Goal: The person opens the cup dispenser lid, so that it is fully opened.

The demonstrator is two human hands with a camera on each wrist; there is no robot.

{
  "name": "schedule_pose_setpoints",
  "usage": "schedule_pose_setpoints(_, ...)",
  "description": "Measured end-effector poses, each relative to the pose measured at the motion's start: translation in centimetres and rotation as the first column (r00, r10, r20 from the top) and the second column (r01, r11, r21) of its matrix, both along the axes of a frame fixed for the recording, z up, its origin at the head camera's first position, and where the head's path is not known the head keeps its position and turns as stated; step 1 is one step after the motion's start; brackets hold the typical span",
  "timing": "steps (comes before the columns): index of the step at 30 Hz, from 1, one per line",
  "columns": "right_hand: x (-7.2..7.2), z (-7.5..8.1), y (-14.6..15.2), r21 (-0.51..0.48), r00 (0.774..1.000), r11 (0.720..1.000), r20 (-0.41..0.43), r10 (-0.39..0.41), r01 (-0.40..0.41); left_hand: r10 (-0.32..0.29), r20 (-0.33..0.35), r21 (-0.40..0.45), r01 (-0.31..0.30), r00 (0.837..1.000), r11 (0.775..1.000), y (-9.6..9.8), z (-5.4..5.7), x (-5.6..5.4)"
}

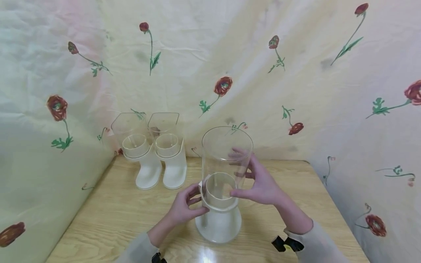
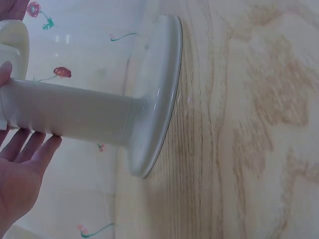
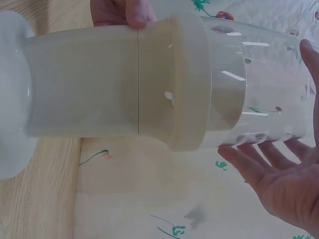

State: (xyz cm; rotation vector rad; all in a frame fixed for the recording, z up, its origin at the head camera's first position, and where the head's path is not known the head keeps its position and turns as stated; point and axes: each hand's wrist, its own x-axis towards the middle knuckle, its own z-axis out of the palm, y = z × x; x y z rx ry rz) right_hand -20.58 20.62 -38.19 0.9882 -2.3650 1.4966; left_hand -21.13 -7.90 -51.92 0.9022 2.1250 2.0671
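Observation:
A tall clear plastic cylinder (image 1: 213, 157) stands upright in the collar of a white pedestal stand (image 1: 218, 228). A pale inner ring (image 3: 229, 97) shows through its lower wall. My left hand (image 1: 185, 206) grips the stand's column just below the collar; in the left wrist view its fingers curve round the underside of the column. My right hand (image 1: 263, 182) holds the clear cylinder from the right, thumb in front and fingers behind it, as the right wrist view also shows. The stand's round base rests on the table.
Two similar white stands (image 1: 174, 171) with clear angular containers (image 1: 162, 122) stand side by side at the back left of the wooden table (image 1: 121, 219). Flower-printed cloth (image 1: 184, 54) hangs behind the table and along both sides.

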Motion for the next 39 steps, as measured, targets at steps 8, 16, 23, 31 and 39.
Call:
schedule_pose_setpoints(8,1.4,0.5,-0.5,0.037,0.992,0.991,-0.027,-0.125,0.126,-0.038,0.017,0.028,0.037,0.999,0.999,-0.1,0.0,-0.4)
schedule_pose_setpoints(16,0.2,0.1,-0.3,-0.021,1.000,1.000,0.003,-0.005,0.005,0.080,0.049,0.041,-0.082,0.996,0.996,0.7,-0.2,1.4)
schedule_pose_setpoints(23,0.0,-0.1,-0.2,-0.045,1.000,0.999,-0.004,0.004,-0.004,0.111,0.052,0.005,-0.112,0.992,0.994,0.6,-0.2,1.2)
schedule_pose_setpoints(31,0.4,0.1,-0.6,-0.054,0.999,0.998,0.002,-0.032,0.032,-0.145,0.190,-0.045,0.156,0.971,0.987,-0.4,-0.5,-1.9)
schedule_pose_setpoints(39,-0.8,-0.7,0.0,-0.085,0.997,0.994,0.000,0.072,-0.072,-0.080,0.121,-0.079,0.090,0.989,0.993,0.1,-0.6,-1.2)
